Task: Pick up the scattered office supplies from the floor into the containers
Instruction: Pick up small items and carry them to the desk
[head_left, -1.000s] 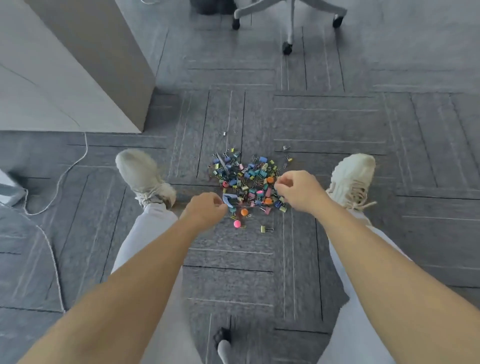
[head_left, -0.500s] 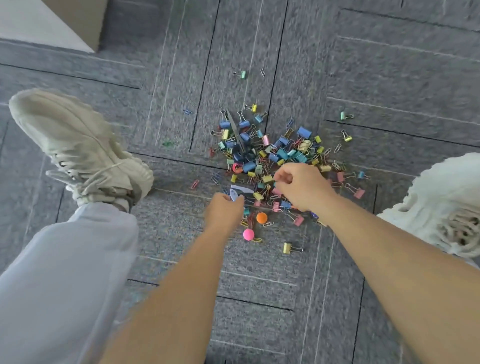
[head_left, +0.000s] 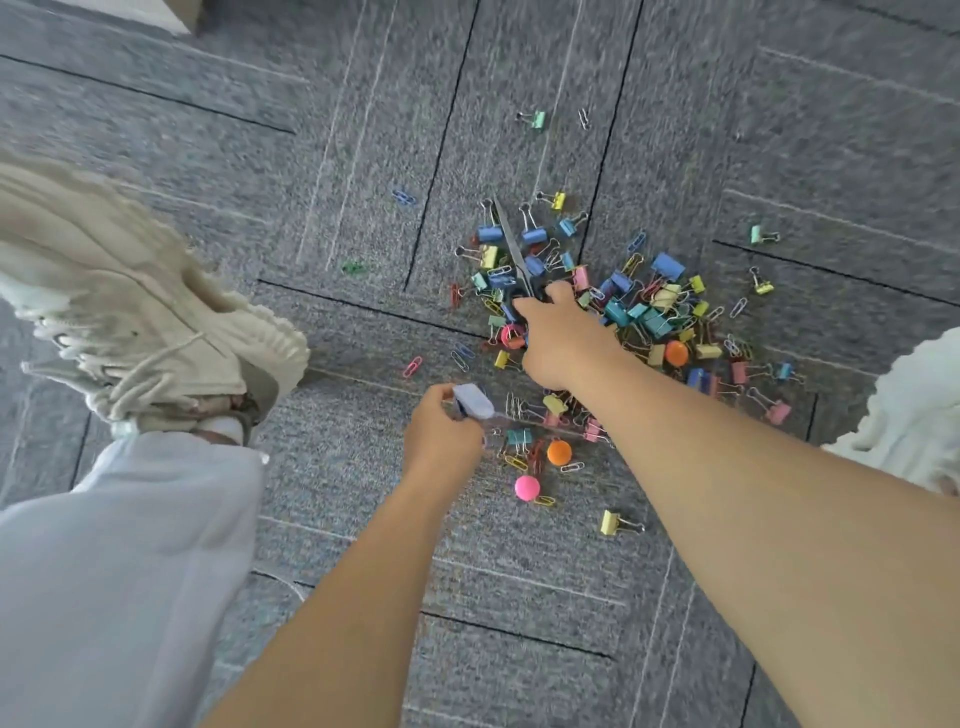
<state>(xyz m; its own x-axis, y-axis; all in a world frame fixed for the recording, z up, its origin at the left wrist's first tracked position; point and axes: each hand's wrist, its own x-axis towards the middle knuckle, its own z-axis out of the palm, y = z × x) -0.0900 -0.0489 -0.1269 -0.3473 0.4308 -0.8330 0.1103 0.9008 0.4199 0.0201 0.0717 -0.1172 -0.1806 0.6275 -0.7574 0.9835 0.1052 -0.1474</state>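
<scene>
A heap of coloured binder clips (head_left: 652, 312) and paper clips (head_left: 460, 358) lies on the grey carpet, with round orange (head_left: 559, 452) and pink (head_left: 527, 487) magnets at its near edge. Scissors (head_left: 511, 244) lie in the heap, blade pointing away from me. My right hand (head_left: 561, 338) is on their dark handles, thumb and fingers curled round them. My left hand (head_left: 441, 434) grips a small white and blue object (head_left: 474, 401) just left of the heap. No container is in view.
My two pale shoes stand on either side of the heap, the left shoe (head_left: 130, 322) and the right shoe (head_left: 914, 410). Stray clips (head_left: 537, 119) lie farther out on the carpet. A pale furniture corner (head_left: 156, 10) shows at the top left.
The view has dropped closer to the floor. My right hand moved forward from the heap's middle to the scissors' handles. My left hand has lifted the white and blue object slightly leftward.
</scene>
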